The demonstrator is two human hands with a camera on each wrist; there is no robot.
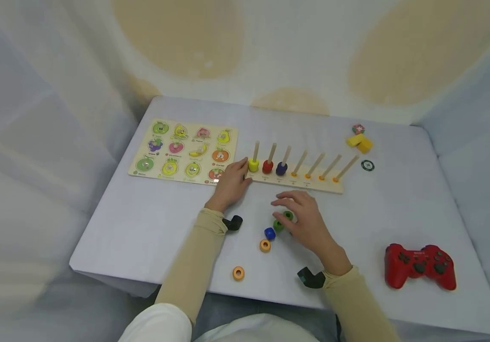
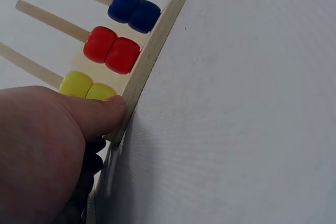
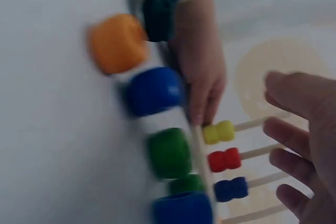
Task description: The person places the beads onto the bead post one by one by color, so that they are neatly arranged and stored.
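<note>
Nearby, red gamepad (image 1: 419,266), seemingly yellow blocks (image 1: 360,142)

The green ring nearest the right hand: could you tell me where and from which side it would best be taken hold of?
Probably by its curved outer wall, pinched from above between thumb and fingertip. The green ring lies flat on the table with its hole facing up, so its sides are exposed. A second green ring and a blue ring lie close by, so coming straight down with the right hand looks safest.
</note>
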